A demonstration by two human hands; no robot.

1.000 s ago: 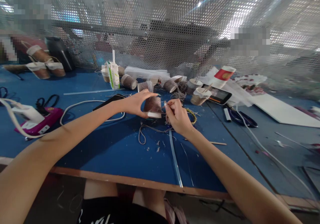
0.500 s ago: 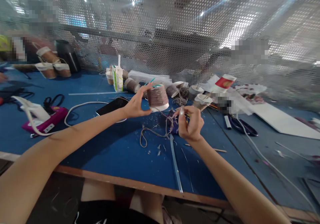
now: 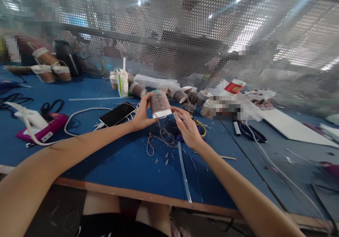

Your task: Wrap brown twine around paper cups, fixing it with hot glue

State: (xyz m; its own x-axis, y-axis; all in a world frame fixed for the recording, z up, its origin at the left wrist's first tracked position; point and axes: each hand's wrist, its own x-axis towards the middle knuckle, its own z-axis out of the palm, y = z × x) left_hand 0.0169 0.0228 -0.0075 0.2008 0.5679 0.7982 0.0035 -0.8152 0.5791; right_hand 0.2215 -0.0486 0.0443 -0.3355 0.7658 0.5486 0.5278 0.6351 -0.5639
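Evidently a two-handed hold, cord-wound cup between the palms

Cup (image 3: 160, 103) sits between the two hands, nearer the left, apparently lifted off the blue table (image 3: 127, 166). Left hand (image 3: 144, 114) is spread round it in a wide clasp, thumb by the pale rim (image 3: 162, 114), fingers toward the opposite end. Right hand (image 3: 187, 124) is at the cup's other side, fingertips drawn close together. Cannot tell whether they touch the wrapping or pinch a strand.

Slack cord (image 3: 150, 155) hangs below the cup and lies in loose loops on the table, below and between the hands.

On handling, my judgement: the left clasp should stay firm at the two ends, leaving the wound side free, without squeezing the wall out of round. Right fingertips do best working lightly, pressing each turn flush against its neighbour. Light tension seems wise; a loop snagging under the left thumb could loosen the turns. Worth keeping the slack clear of the clear strip (image 3: 183, 173) just below the right hand.

Orientation: long axis is nearer upright than flat, tilted. Pale rim faces down and toward the person; the opposite end leans up and away, a little to the left-hand side. Inside of the cup not visible.
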